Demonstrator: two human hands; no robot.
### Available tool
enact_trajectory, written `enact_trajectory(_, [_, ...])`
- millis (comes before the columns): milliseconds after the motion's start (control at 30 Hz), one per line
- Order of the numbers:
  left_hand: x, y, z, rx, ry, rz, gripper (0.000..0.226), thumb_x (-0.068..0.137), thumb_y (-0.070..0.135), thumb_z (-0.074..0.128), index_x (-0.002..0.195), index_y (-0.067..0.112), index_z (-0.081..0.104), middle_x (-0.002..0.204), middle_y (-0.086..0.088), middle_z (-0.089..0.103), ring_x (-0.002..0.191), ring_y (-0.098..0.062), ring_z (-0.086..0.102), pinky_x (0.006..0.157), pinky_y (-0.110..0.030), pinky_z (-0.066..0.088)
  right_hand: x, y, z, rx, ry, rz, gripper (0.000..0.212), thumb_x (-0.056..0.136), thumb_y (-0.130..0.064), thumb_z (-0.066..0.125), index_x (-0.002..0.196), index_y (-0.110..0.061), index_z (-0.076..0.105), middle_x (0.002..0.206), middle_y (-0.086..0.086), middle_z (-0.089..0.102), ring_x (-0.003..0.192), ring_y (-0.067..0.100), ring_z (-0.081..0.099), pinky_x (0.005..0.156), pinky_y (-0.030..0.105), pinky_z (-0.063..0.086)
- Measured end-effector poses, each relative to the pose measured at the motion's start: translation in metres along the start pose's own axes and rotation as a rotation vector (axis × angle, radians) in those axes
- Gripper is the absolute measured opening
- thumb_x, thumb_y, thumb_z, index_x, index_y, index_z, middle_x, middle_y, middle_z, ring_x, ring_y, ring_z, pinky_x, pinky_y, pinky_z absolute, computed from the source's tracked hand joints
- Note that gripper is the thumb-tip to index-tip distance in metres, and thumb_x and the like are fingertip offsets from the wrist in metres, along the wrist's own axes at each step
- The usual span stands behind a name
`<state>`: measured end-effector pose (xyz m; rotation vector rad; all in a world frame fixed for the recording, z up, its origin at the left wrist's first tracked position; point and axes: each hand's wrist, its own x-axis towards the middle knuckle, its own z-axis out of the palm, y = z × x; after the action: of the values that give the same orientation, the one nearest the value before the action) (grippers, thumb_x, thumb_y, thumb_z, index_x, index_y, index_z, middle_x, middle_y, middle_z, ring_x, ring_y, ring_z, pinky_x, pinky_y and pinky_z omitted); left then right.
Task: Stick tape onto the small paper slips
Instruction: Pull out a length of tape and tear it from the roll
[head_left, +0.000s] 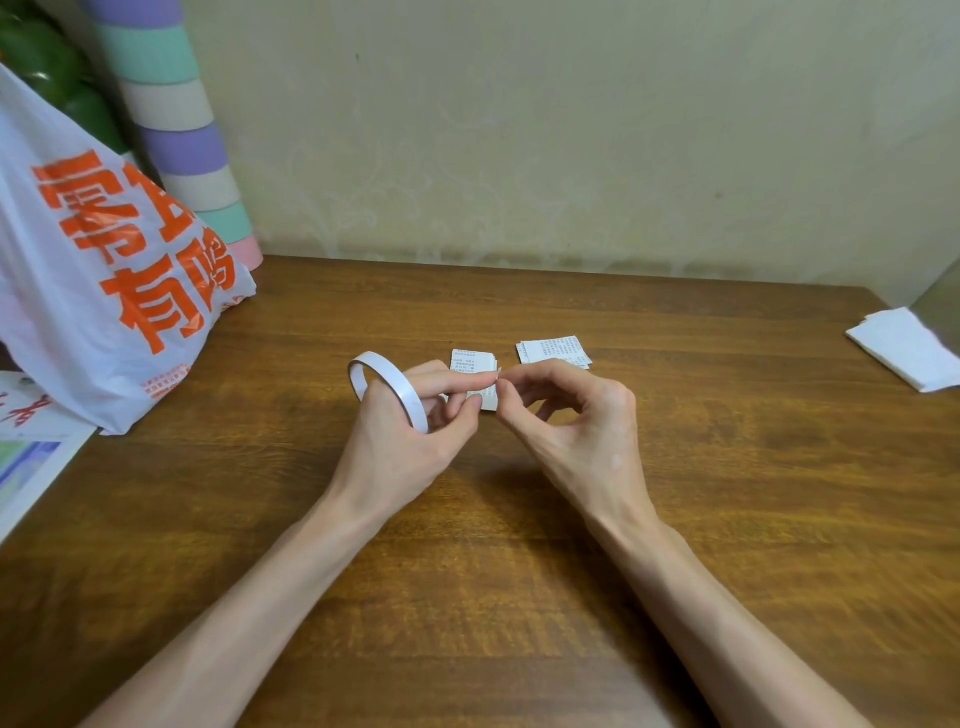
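Head view.

Wood table against a pale wall. Both bare forearms reach in from the near edge, and the hands meet at mid-table.

Left hand: grips the tape, a thin white ring. The lower fingers curl through the ring and the thumb sits under it. The index finger lies straight, pointing right. The ring tilts, its far-left rim raised off the table.

Right hand: thumb and index tips are pressed together in a pinch, right at the left index fingertip. They nip a white bit that is too small to identify. The other fingers curl loosely above the palm. The hand is clear of the table.

Slips: two small stacks of printed paper lie flat just beyond the hands. The left stack is partly hidden behind the left index finger and the pinch. The right stack sits just beside it, far of the right hand, with its sheets slightly fanned.

Surroundings:
- A white plastic bag with orange lettering slumps at far left.
- A striped tube in purple, green and cream leans behind the bag.
- Green shapes, blurred, show at top left.
- Printed sheets lie at the left edge, near the bag.
- Folded white paper lies at far right, well apart from the slips.
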<state>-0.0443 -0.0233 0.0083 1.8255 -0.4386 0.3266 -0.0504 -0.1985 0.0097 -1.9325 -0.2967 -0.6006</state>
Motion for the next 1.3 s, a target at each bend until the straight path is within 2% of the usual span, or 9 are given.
enact_trajectory(300, [0.0001, -0.0010, 0.0004, 0.005, 0.008, 0.006, 0.030, 0.093, 0.001, 0.073, 0.109, 0.025, 0.082, 0.075, -0.008, 0.054, 0.064, -0.028, 0.053, 0.057, -0.022, 0.043, -0.0002, 0.0022, 0.0016, -0.010, 0.011, -0.001, 0.009, 0.088, -0.010, 0.078, 0.092, -0.018, 0.081, 0.080, -0.012, 0.077, 0.071, 0.014, 0.070, 0.069, 0.023, 0.055])
enact_trajectory(533, [0.0008, -0.0016, 0.0001, 0.018, 0.014, 0.020, 0.029, 0.093, 0.001, 0.073, 0.109, 0.022, 0.082, 0.073, -0.002, 0.055, 0.064, -0.013, 0.052, 0.060, -0.019, 0.043, 0.0009, 0.0016, 0.0023, 0.054, 0.002, 0.050, 0.008, 0.089, -0.012, 0.078, 0.090, -0.019, 0.081, 0.080, -0.008, 0.078, 0.073, 0.014, 0.072, 0.071, 0.023, 0.054])
enact_trajectory(633, [0.0006, -0.0029, 0.0000, 0.009, 0.011, 0.013, 0.028, 0.093, 0.000, 0.073, 0.109, 0.021, 0.082, 0.073, 0.002, 0.054, 0.063, -0.015, 0.053, 0.059, -0.021, 0.044, 0.0002, 0.0007, 0.0014, 0.056, -0.003, 0.052, 0.007, 0.089, -0.012, 0.078, 0.090, -0.018, 0.081, 0.080, -0.008, 0.078, 0.074, 0.014, 0.072, 0.071, 0.024, 0.055])
enact_trajectory(800, [0.0004, -0.0012, -0.0004, 0.028, 0.004, 0.014, 0.031, 0.093, 0.001, 0.073, 0.111, 0.025, 0.081, 0.074, -0.003, 0.056, 0.065, -0.024, 0.055, 0.058, -0.021, 0.045, 0.0005, 0.0021, 0.0011, 0.044, -0.012, 0.044, 0.009, 0.091, -0.011, 0.077, 0.091, -0.019, 0.082, 0.082, -0.010, 0.078, 0.074, 0.016, 0.072, 0.071, 0.025, 0.055])
enact_trajectory(1067, [0.0008, -0.0015, 0.0000, 0.032, 0.012, 0.027, 0.030, 0.093, 0.002, 0.073, 0.111, 0.025, 0.082, 0.073, -0.001, 0.054, 0.064, -0.012, 0.051, 0.060, -0.017, 0.042, 0.0013, 0.0018, 0.0011, 0.082, -0.005, 0.090, 0.010, 0.091, -0.010, 0.076, 0.091, -0.018, 0.082, 0.083, -0.009, 0.079, 0.076, 0.015, 0.074, 0.075, 0.033, 0.060])
enact_trajectory(1200, [0.0006, -0.0016, 0.0002, 0.033, 0.016, 0.030, 0.030, 0.093, 0.000, 0.072, 0.111, 0.023, 0.082, 0.073, 0.003, 0.053, 0.064, -0.011, 0.050, 0.060, -0.018, 0.042, 0.0013, 0.0005, 0.0003, 0.117, -0.012, 0.119, 0.010, 0.091, -0.009, 0.076, 0.091, -0.017, 0.082, 0.083, -0.007, 0.079, 0.077, 0.014, 0.074, 0.078, 0.035, 0.060])
enact_trajectory(1300, [0.0009, -0.0018, 0.0008, 0.029, 0.019, 0.025, 0.031, 0.093, 0.000, 0.072, 0.111, 0.024, 0.082, 0.074, -0.002, 0.053, 0.064, -0.015, 0.051, 0.060, -0.021, 0.043, 0.0012, -0.0011, -0.0005, 0.132, -0.013, 0.129, 0.010, 0.091, -0.009, 0.077, 0.091, -0.018, 0.082, 0.083, -0.007, 0.079, 0.077, 0.013, 0.073, 0.078, 0.034, 0.060])
